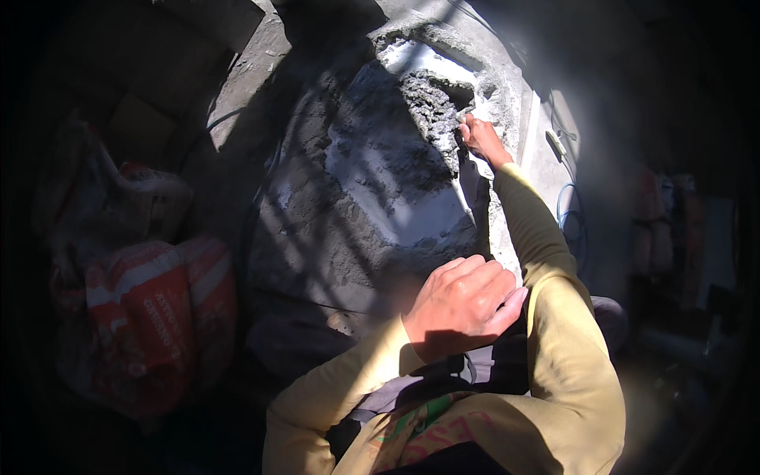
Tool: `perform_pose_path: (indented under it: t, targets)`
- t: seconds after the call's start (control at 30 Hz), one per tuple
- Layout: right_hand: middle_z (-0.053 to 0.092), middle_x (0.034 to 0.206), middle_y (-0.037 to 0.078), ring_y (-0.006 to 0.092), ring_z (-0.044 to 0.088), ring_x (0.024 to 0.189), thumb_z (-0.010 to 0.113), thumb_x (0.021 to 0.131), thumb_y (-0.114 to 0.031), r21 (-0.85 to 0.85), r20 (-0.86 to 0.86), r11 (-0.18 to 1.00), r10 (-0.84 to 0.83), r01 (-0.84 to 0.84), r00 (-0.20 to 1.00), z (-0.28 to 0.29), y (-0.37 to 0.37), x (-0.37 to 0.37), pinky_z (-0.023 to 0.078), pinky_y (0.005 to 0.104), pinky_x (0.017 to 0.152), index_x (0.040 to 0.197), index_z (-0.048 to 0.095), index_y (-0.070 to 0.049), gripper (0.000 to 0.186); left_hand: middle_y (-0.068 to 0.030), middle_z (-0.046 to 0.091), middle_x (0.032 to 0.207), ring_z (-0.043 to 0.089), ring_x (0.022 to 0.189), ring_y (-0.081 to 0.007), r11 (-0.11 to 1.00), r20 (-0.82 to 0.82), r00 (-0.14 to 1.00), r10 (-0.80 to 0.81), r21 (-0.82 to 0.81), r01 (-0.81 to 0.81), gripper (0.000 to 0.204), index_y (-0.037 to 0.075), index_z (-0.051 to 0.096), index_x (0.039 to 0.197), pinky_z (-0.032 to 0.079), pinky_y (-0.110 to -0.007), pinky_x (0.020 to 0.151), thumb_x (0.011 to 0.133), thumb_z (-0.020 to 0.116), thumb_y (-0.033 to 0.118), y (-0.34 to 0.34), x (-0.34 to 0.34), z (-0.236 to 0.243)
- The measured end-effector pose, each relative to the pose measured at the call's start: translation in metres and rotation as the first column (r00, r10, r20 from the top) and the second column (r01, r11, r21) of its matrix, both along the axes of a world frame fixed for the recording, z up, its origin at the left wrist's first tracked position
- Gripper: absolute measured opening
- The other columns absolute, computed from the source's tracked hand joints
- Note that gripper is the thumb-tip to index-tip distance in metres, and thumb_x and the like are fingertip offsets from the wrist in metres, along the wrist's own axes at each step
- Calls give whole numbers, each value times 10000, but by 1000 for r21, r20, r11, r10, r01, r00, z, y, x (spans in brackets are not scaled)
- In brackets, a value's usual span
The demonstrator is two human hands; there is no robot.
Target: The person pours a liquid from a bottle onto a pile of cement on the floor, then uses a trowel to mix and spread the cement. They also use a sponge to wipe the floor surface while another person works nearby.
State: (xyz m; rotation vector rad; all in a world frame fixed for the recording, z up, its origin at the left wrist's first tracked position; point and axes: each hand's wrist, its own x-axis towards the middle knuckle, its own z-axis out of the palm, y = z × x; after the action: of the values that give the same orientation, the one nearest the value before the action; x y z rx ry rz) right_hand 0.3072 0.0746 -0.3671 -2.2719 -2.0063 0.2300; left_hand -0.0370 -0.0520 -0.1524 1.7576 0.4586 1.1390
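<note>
My right hand (484,141) reaches forward to the right edge of a rough grey heap of wet-looking mortar (431,107). Its fingers are curled closed, and whatever they hold is hidden from above. Below that hand a thin pale strip (463,200) lies at the heap's edge, beside a dark shadow. Nearer to me, my left hand (467,301) hovers over my lap with the back up and the fingers curled in; nothing sticks out of it. White powder (396,202) covers much of the block or slab in front of me, partly in shade.
Red and white sacks (142,317) stand on the left. A blue cable (566,207) loops on the floor at the right, near a small pale object (556,143). Another dark cable (273,162) runs along the left side of the grey material. Strong shadows cover the edges.
</note>
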Motion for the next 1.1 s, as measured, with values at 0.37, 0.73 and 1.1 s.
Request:
perform_pose_path:
  t: [0.37,0.73,1.1]
  targets:
    - [719,877,246,469,699,819,529,1061,-279,-169,-146,979,-137,112,980,43,-116,-88,550,542,758,1425,552,-146,389,-66,569,681,563,603,-261,998,39,997,-60,25,59,200,60,593,746,474,-377,587,848,763,91,5,15,16]
    - [711,890,257,473,691,846,472,1074,-370,-153,109,979,-122,138,986,16,-46,-41,529,585,707,1360,537,-136,376,-62,571,675,560,593,-269,998,-7,999,-38,41,38,227,68,583,733,461,-386,574,868,758,120,9,14,11]
    - [582,713,269,439,606,711,563,1023,-318,-151,-170,963,-248,223,954,-14,-48,40,490,507,736,955,605,1,329,-77,573,732,610,689,-267,997,-87,993,-77,11,79,195,75,591,791,515,-392,659,897,724,170,9,16,8]
